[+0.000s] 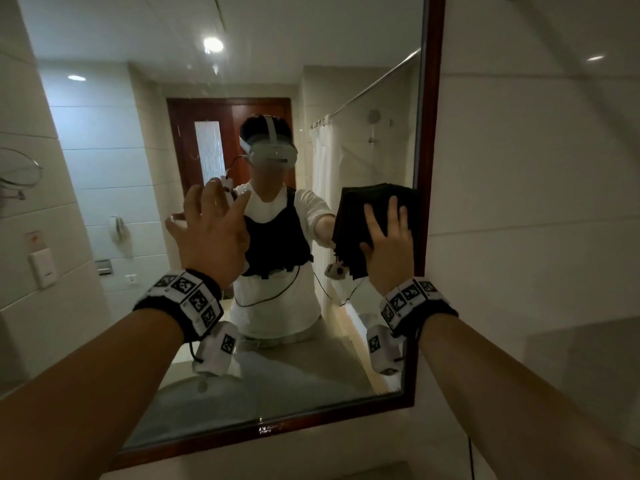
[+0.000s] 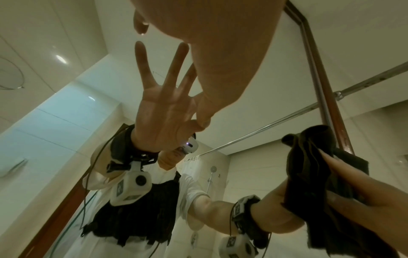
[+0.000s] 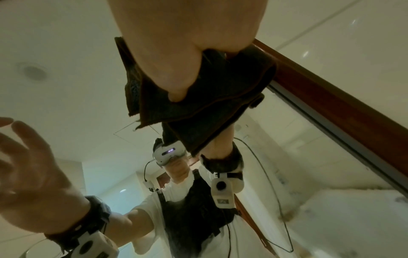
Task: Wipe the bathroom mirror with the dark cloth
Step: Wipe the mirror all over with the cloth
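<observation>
R hand (image 1: 389,244), fingers straight, pressed dark cloth (image 1: 367,216) flat against mirror (image 1: 242,81) glass, next to R edge of wood frame (image 1: 429,133). L hand (image 1: 211,230) held nothing, fingers spread; contact w/ glass unclear.

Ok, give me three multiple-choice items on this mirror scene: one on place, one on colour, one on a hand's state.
1. Where on the mirror is the dark cloth?
A. by its right frame edge
B. at its bottom left corner
C. at its centre

2. What colour is the mirror frame?
A. white
B. reddish brown
C. chrome

3. How is the left hand?
A. gripping the cloth
C. clenched in a fist
B. open, fingers spread

Answers: 1 A, the right hand presses the cloth flat beside the right frame edge. 2 B, the wood border is reddish brown. 3 B, its fingers are straight and apart, holding nothing.
</observation>
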Tool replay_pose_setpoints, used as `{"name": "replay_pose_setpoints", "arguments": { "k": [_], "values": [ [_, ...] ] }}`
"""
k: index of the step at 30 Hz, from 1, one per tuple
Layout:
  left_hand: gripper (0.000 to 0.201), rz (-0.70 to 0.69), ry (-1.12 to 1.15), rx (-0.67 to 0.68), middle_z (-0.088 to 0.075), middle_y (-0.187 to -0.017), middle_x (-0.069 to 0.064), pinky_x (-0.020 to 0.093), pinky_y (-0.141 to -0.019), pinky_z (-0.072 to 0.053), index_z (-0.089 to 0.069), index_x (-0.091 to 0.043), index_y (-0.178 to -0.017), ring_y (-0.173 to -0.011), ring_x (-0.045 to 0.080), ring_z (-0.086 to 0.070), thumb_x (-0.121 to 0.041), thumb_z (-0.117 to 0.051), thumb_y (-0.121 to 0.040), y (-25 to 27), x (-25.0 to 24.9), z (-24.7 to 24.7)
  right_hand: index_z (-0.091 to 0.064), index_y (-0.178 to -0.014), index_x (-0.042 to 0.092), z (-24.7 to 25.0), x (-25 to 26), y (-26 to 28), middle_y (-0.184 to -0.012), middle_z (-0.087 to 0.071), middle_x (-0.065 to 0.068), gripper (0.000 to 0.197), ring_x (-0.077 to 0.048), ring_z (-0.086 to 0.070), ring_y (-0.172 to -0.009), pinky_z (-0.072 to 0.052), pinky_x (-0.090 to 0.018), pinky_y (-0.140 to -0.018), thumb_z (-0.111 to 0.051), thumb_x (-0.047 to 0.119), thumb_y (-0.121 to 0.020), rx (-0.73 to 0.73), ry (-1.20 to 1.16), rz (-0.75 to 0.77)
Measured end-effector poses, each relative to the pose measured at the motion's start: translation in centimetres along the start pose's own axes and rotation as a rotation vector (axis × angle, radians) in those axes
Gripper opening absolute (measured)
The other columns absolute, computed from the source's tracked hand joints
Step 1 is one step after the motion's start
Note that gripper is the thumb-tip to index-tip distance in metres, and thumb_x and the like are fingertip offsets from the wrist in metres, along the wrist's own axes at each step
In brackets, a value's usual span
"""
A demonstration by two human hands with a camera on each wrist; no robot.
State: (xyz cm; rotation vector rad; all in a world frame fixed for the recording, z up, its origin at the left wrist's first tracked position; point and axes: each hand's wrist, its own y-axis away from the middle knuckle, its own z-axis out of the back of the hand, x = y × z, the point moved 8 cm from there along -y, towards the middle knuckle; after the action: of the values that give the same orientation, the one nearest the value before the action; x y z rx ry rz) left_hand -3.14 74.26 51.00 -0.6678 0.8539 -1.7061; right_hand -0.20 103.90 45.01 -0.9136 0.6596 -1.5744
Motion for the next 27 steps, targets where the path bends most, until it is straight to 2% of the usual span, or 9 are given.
{"name": "replay_pose_setpoints", "arguments": {
  "k": [5,8,12,14,17,19,22,23,27],
  "values": [
    [0.106,-0.017,-0.007,0.036,-0.006,-0.160,0.011,0.077,-0.093,-0.031,-0.024,-0.035,-0.150,-0.145,0.044,-0.008,-0.032,-0.085,-0.063,0.6,0.2,-1.8,-0.020,-0.156,0.029,-1.6,-0.3,2.4,-0.165,0.000,-0.015,0.067,-0.037,-0.001,-0.151,-0.025,-0.062,-0.114,-0.042,0.029,-0.093,-0.022,-0.028,-0.020],
    [0.110,-0.007,-0.008,0.030,-0.007,-0.161,0.011,0.078,-0.093,-0.029,-0.022,-0.036,-0.151,-0.145,0.044,-0.008,-0.030,-0.087,-0.062,0.4,0.4,-2.3,-0.024,-0.155,0.028,-1.9,0.5,2.3,-0.165,-0.003,-0.015,0.067,-0.039,-0.004,-0.150,-0.025,-0.066,-0.112,-0.045,0.024,-0.092,-0.063,-0.064,-0.071],
    [0.111,-0.012,-0.006,0.028,-0.006,-0.161,0.012,0.078,-0.095,-0.027,-0.021,-0.036,-0.152,-0.146,0.043,-0.006,-0.029,-0.087,-0.063,0.3,0.5,-2.6,-0.031,-0.153,0.029,-2.2,4.5,2.3,-0.164,-0.009,-0.014,0.061,-0.040,-0.005,-0.150,-0.019,-0.067,-0.114,-0.032,0.035,-0.092,-0.108,-0.090,-0.018],
    [0.109,-0.008,-0.001,0.031,-0.005,-0.162,0.012,0.078,-0.097,-0.027,-0.021,-0.036,-0.152,-0.146,0.043,-0.005,-0.030,-0.086,-0.065,0.3,0.4,-2.6,-0.031,-0.152,0.032,-3.2,8.5,2.7,-0.164,-0.010,-0.012,0.062,-0.039,-0.003,-0.151,-0.015,-0.067,-0.115,-0.041,0.040,-0.091,-0.093,-0.051,0.108],
    [0.105,-0.001,0.006,0.028,-0.005,-0.162,0.011,0.077,-0.098,-0.027,-0.022,-0.037,-0.151,-0.147,0.042,-0.005,-0.032,-0.084,-0.067,0.3,0.3,-2.4,-0.026,-0.153,0.036,-5.0,11.7,3.3,-0.165,-0.005,-0.009,0.079,-0.037,0.001,-0.151,-0.011,-0.065,-0.116,-0.065,0.039,-0.085,-0.054,0.021,0.209],
    [0.107,0.008,0.018,0.027,-0.005,-0.162,0.010,0.076,-0.098,-0.027,-0.022,-0.038,-0.151,-0.147,0.041,-0.005,-0.032,-0.086,-0.065,0.5,0.4,-2.2,-0.024,-0.154,0.038,-4.9,11.4,3.3,-0.166,-0.004,-0.008,0.072,-0.035,0.001,-0.152,-0.011,-0.064,-0.117,-0.059,0.038,-0.090,-0.035,0.032,0.246],
    [0.112,0.015,0.016,0.021,-0.006,-0.161,0.010,0.076,-0.097,-0.028,-0.022,-0.038,-0.150,-0.147,0.039,-0.006,-0.031,-0.088,-0.059,0.7,0.4,-2.0,-0.026,-0.153,0.038,-3.8,9.4,3.0,-0.166,-0.005,-0.005,0.062,-0.033,-0.001,-0.152,-0.010,-0.060,-0.119,-0.033,0.036,-0.092,0.013,0.015,0.301],
    [0.114,0.014,0.012,0.022,-0.006,-0.161,0.010,0.076,-0.097,-0.029,-0.022,-0.039,-0.150,-0.147,0.039,-0.006,-0.031,-0.088,-0.058,0.7,0.4,-2.0,-0.027,-0.153,0.038,-3.2,8.2,2.6,-0.166,-0.006,-0.005,0.062,-0.033,-0.002,-0.152,-0.009,-0.059,-0.120,-0.032,0.035,-0.091,0.008,0.001,0.275],
    [0.112,0.018,-0.007,0.033,-0.008,-0.161,0.009,0.075,-0.097,-0.029,-0.023,-0.039,-0.150,-0.147,0.038,-0.007,-0.032,-0.088,-0.058,0.8,0.4,-1.8,-0.022,-0.154,0.036,-1.3,1.6,0.7,-0.166,-0.002,-0.007,0.070,-0.033,0.002,-0.152,-0.009,-0.059,-0.120,-0.053,0.024,-0.093,-0.026,-0.020,0.078]
  ]
}}
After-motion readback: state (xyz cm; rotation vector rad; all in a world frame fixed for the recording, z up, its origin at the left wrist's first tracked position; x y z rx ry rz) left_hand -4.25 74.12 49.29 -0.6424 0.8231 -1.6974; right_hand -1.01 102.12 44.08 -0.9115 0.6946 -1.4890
